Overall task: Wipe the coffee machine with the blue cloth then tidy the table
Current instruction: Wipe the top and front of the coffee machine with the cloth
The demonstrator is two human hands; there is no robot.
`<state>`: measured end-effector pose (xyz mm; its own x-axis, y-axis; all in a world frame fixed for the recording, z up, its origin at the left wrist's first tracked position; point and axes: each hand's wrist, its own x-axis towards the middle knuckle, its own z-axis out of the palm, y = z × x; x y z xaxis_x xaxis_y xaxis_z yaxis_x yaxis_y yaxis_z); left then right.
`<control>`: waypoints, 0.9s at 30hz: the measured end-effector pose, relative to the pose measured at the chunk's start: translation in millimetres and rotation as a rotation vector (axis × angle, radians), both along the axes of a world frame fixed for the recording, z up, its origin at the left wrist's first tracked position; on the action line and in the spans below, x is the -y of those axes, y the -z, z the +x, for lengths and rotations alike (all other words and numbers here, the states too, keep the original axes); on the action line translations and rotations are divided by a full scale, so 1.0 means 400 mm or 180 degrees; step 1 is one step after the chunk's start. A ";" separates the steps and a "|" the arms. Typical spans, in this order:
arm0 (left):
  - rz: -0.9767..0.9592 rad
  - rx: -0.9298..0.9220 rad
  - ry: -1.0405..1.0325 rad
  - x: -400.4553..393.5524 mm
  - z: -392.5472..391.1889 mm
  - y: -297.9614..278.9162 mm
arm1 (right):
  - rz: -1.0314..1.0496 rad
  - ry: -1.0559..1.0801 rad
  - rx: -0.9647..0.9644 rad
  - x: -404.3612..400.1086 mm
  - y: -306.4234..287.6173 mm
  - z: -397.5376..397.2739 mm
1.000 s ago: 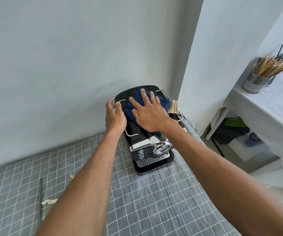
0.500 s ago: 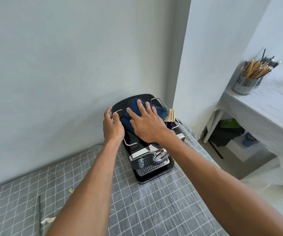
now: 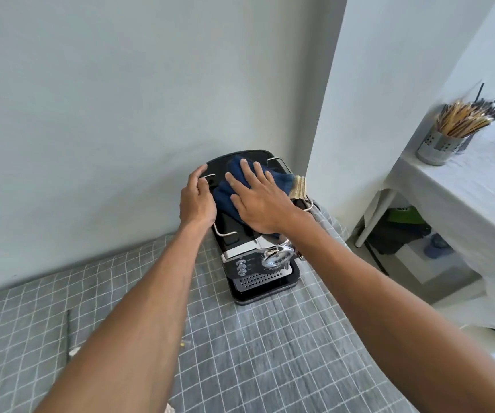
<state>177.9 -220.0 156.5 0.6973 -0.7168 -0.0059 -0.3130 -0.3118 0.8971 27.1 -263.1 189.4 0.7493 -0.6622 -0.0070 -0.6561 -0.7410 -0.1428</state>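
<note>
— Where is the blue cloth (image 3: 229,190)?
— On top of the coffee machine (image 3: 258,263), under the right hand (image 3: 262,201), whose flat, spread fingers press it.
— The left hand (image 3: 196,201)?
— Just beside it, fingers curled over the machine's left edge.

Bkgd: plain pale wall (image 3: 106,99) behind; white pillar (image 3: 395,84) at R. Far R: side table w/ white cloth (image 3: 463,198), white leg (image 3: 374,217) visible. On it, perforated metal holder (image 3: 438,147) full of chopsticks (image 3: 463,119), mostly tan, some dark. Under side table: dark bag w/ green patch (image 3: 404,222), small blue item (image 3: 436,248), blurred. Beside these, a white box (image 3: 419,263).
</note>
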 end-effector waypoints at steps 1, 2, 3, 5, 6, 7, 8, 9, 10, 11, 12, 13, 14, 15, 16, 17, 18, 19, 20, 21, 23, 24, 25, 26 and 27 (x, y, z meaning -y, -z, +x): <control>0.0004 -0.0045 -0.0019 0.001 0.000 0.000 | -0.0110 -0.0222 -0.0021 -0.018 0.003 -0.025; 0.0011 -0.0084 -0.0036 0.002 0.000 0.000 | -0.0245 -0.0444 -0.0029 -0.039 0.009 -0.054; 0.0018 -0.0113 -0.0046 0.003 -0.001 0.003 | -0.0323 -0.0635 -0.0029 -0.059 0.016 -0.087; 0.0018 -0.0147 -0.0073 0.002 -0.006 0.005 | -0.0213 -0.0684 0.0093 -0.079 0.027 -0.141; 0.0023 -0.0125 -0.0091 0.001 -0.008 0.006 | -0.0097 -0.0527 0.0147 -0.077 0.029 -0.147; 0.0037 -0.0061 -0.0113 -0.001 -0.009 0.005 | -0.0006 -0.0302 0.0172 -0.069 0.030 -0.136; 0.0073 0.0020 -0.0127 -0.005 -0.009 0.002 | 0.0067 -0.0057 0.0161 -0.053 0.028 -0.108; 0.0117 0.0077 -0.0124 -0.008 -0.009 0.000 | 0.0152 0.0169 0.0118 -0.034 0.021 -0.072; 0.0145 0.0092 -0.0113 -0.010 -0.010 -0.001 | 0.0271 0.0368 0.0095 -0.014 0.010 -0.036; 0.0167 0.0085 -0.0105 -0.011 -0.010 -0.001 | 0.0358 0.0507 0.0086 0.002 0.002 -0.005; 0.0190 0.0078 -0.0105 -0.011 -0.008 0.000 | 0.0352 0.0536 0.0073 0.011 -0.002 0.015; 0.0194 0.0068 -0.0115 -0.011 -0.007 0.001 | 0.0245 0.0441 0.0045 0.013 -0.003 0.022; 0.0173 0.0054 -0.0134 -0.010 -0.006 0.002 | 0.0128 0.0273 0.0004 0.007 -0.001 0.019; 0.0142 0.0035 -0.0152 -0.009 -0.005 0.004 | 0.0051 0.0079 -0.0020 -0.008 0.003 0.006; 0.0119 0.0004 -0.0168 -0.008 -0.006 0.005 | -0.0009 -0.0082 0.0011 -0.033 0.008 -0.017; 0.0104 -0.0037 -0.0196 -0.005 -0.007 0.005 | -0.0084 -0.0191 0.0087 -0.061 0.014 -0.044; 0.0100 -0.0081 -0.0236 -0.004 -0.007 0.007 | -0.0119 -0.0227 0.0183 -0.091 0.019 -0.071; 0.0109 -0.0113 -0.0267 -0.003 -0.007 0.009 | -0.0076 -0.0187 0.0255 -0.118 0.022 -0.096; 0.0121 -0.0128 -0.0274 -0.003 -0.006 0.011 | 0.0015 -0.0085 0.0298 -0.137 0.025 -0.112; 0.0126 -0.0140 -0.0276 -0.003 -0.006 0.013 | 0.0091 0.0061 0.0278 -0.146 0.029 -0.117; 0.0156 -0.0150 -0.0278 -0.003 -0.002 0.016 | 0.0235 0.0479 0.0177 -0.129 0.027 -0.087; 0.0194 -0.0137 -0.0278 -0.004 0.000 0.016 | 0.0392 0.0765 0.0141 -0.106 0.018 -0.057; 0.0232 -0.0123 -0.0278 -0.003 0.001 0.015 | 0.0577 0.1050 0.0129 -0.076 0.004 -0.025; 0.0267 -0.0116 -0.0279 -0.002 0.003 0.016 | 0.0784 0.1277 0.0140 -0.043 -0.013 0.004; 0.0300 -0.0123 -0.0274 0.000 0.003 0.016 | 0.0950 0.1419 0.0145 -0.012 -0.025 0.027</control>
